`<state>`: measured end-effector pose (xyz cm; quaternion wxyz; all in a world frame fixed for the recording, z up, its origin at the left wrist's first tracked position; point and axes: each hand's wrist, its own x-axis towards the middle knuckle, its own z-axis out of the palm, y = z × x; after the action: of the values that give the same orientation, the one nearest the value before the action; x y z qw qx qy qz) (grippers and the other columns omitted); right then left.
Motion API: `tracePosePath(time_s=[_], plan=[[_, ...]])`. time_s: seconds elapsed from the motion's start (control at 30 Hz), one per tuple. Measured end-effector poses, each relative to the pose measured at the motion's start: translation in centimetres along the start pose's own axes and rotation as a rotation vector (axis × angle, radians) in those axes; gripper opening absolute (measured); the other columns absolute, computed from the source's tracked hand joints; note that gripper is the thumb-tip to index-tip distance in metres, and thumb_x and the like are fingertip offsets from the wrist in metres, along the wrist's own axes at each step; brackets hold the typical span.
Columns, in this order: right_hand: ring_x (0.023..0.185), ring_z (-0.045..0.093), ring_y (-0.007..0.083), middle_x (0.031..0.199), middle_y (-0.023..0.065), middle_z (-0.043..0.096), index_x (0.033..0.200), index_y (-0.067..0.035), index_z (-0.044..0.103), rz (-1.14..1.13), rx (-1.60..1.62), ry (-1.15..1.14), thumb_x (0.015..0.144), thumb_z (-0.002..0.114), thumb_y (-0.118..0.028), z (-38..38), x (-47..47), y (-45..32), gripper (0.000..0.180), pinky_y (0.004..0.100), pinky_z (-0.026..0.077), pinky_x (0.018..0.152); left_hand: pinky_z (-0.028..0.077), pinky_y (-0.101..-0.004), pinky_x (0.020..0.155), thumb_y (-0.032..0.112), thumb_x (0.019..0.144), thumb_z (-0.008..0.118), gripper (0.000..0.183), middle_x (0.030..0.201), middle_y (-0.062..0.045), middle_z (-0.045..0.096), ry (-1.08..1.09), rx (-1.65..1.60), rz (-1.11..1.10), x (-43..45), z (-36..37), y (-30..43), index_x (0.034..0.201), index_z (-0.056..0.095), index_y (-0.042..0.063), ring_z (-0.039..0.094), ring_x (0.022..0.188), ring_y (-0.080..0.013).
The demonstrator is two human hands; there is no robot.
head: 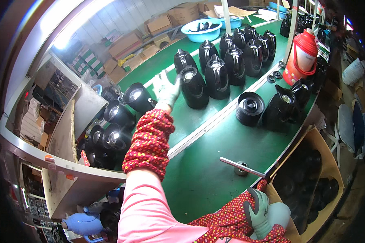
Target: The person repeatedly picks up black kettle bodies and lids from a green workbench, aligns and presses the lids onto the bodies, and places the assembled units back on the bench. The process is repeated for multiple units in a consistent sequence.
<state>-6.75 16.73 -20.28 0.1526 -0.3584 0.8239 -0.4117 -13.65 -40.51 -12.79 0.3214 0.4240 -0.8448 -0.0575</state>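
Note:
My left hand [165, 89], in a pale work glove, reaches over the green conveyor belt [206, 188] with its fingers spread. Close to its right stands a black vacuum jug [194, 88]; whether a fingertip touches it is unclear. On its other side, a black jug body [138, 97] leans, its mouth facing up. Low in the view, my right hand [259, 209], in a grey-green glove with dark fingertips, is curled beside a pale rounded thing [279, 214] and red patterned cloth; its grip is hidden. A metal T-shaped tool [241, 167] lies on the belt.
Several black jugs [235, 63] stand in rows ahead. A red vacuum flask [301, 57] and a black cylindrical part [250, 107] are to the right. An open cardboard box [328, 209] adjoins the belt's near edge. Beyond are blue basins [200, 36]; a metal post [292, 29] rises there.

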Motion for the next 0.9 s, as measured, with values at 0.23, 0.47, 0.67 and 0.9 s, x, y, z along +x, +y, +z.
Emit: tracePosePath(time_s=[0.23,0.47,0.67,0.9], plan=[[0.118,0.057,0.0362,0.129,0.0153,0.065,0.133,-0.005,0.064,0.000,-0.027,-0.004,0.087,0.072,-0.028,-0.4,0.3,-0.9,0.052,0.0492,0.040,0.106,0.028,-0.0650,0.120,0.051,0.079,0.082,0.093,0.160,-0.020,0.036,-0.116,0.421,-0.388,-1.1,-5.2,-11.4,0.152,0.045,0.008,0.023,0.153,-0.0442],[0.117,0.058,0.0363,0.128,0.0152,0.065,0.132,-0.005,0.064,-0.007,-0.030,-0.019,0.087,0.073,-0.027,0.0,0.1,-0.4,0.051,0.0492,0.041,0.106,0.045,-0.0489,0.109,0.032,0.084,0.082,0.065,0.139,-0.017,0.056,0.003,0.447,-0.008,-4.5,-4.5,-17.1,0.136,0.057,0.003,0.048,0.133,-0.0386],[0.127,0.057,0.0373,0.134,0.0198,0.063,0.141,-0.001,0.057,-0.172,0.123,0.044,0.086,0.080,-0.020,-1.8,2.4,-2.1,0.063,0.0462,0.045,0.109,0.048,-0.0473,0.102,0.017,0.072,0.085,0.051,0.124,-0.017,0.062,-0.032,0.129,0.348,-11.9,-12.2,-8.5,0.117,0.063,0.005,0.057,0.115,-0.0393],[0.091,0.068,0.0159,0.124,0.0164,0.067,0.166,-0.013,0.024,0.174,0.886,-0.290,0.090,0.084,-0.038,-3.7,11.0,-12.1,0.100,0.0275,0.055,0.072,0.054,-0.0479,0.091,0.012,0.073,0.083,0.035,0.125,-0.017,0.065,-0.315,-0.211,0.846,-22.1,-25.3,4.0,0.104,0.067,0.005,0.062,0.110,-0.0390]])
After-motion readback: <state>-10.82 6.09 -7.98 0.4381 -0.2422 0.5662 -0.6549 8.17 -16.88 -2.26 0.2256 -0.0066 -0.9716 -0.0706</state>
